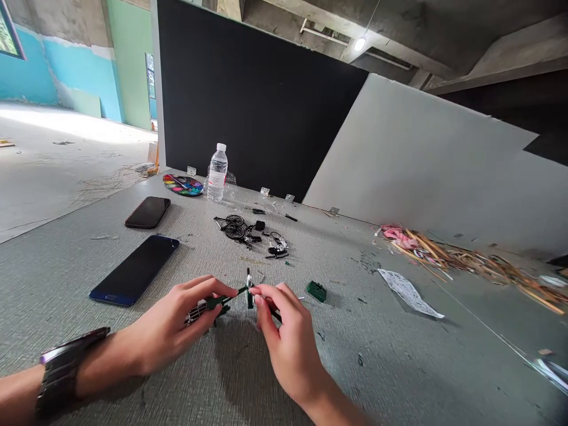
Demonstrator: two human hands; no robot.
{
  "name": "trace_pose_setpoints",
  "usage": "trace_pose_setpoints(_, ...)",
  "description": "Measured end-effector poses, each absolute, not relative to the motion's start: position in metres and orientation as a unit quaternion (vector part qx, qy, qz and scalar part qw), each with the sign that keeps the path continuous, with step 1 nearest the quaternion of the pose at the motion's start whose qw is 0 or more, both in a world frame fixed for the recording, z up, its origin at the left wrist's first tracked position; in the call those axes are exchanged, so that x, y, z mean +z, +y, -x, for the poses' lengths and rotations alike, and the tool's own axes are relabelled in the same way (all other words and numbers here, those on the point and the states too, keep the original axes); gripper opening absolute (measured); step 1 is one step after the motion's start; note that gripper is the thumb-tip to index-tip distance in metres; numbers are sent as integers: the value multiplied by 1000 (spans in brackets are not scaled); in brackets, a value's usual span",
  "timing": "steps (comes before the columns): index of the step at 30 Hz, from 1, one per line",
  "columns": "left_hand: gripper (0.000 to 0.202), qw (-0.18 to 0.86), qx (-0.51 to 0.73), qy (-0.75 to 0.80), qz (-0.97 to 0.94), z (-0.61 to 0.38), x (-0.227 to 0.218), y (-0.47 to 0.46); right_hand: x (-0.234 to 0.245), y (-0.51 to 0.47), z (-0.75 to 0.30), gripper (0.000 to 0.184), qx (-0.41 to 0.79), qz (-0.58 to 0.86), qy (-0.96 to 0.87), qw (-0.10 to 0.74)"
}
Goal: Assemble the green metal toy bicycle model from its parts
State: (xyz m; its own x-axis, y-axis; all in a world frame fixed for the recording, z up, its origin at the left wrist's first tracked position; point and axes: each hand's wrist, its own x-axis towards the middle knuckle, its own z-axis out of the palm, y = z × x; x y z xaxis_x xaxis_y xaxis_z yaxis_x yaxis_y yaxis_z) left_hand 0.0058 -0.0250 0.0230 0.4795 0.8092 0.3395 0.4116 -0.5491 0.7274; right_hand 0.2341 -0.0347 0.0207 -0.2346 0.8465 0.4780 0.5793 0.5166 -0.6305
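From where I stand, the clock centres on the fingertips. The blue phone (pixel 134 270) lies just past nine o'clock. The left hand (pixel 181 316), at eight, is nearly closed, pinching the slender green part between thumb and fingers. Black wheels (pixel 235 227) lie near twelve. At the centre, the green part (pixel 250 299) is between both hands. The right hand (pixel 288 331), at four, brings thumb and forefinger almost together on its upright end. The green box (pixel 316 290) lies at three. Step in hand: apparently adjusting this joint. The next move calls for steady left support and fine right-hand alignment.
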Motion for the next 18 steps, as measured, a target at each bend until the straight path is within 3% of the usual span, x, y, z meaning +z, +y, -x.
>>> trace_pose_setpoints(18,23,296,349,385,-802,-4,22,-27,21,-29,-235,17,268,356,-808,385)
